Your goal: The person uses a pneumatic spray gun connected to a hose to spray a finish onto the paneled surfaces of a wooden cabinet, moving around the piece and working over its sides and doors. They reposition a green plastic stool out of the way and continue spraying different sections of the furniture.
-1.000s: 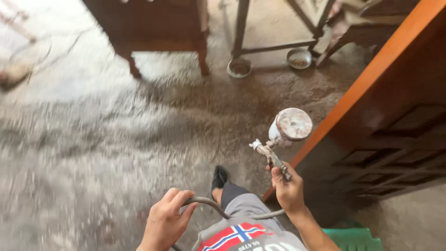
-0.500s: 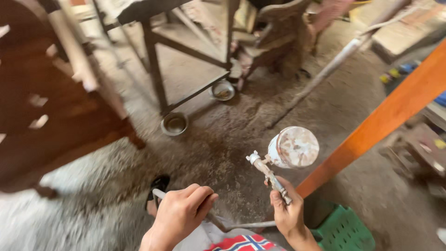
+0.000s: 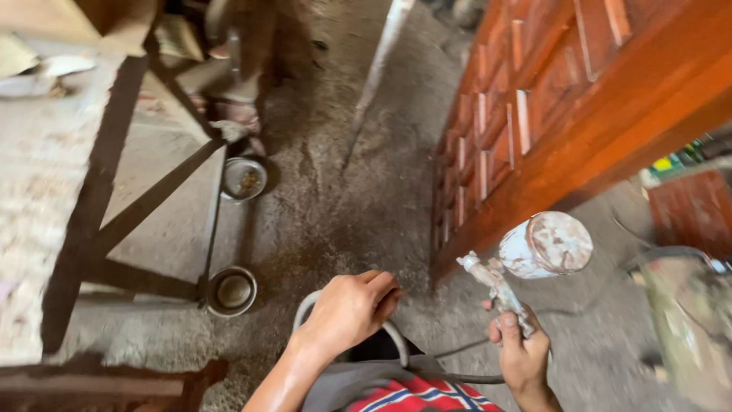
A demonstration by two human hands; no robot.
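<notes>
My right hand (image 3: 520,352) grips the handle of a paint-stained spray gun (image 3: 496,284), whose round white cup (image 3: 546,244) stands above the hand, at the lower right. My left hand (image 3: 351,307) is closed around a grey hose (image 3: 393,336) that loops in front of my body. The gun's nozzle points left, near the bottom corner of a reddish-brown panelled wooden door (image 3: 549,114) that leans at the right.
A metal-framed workbench (image 3: 114,221) fills the left side, with two small metal bowls (image 3: 232,290) on the dirty concrete floor by its legs. A pale pole (image 3: 377,65) lies across the floor at the top. A green object (image 3: 686,328) sits at the right edge.
The view has swung round: the workbench is now at the left and the wooden door close at the right. Both hands keep their hold on the hose and the spray gun.
</notes>
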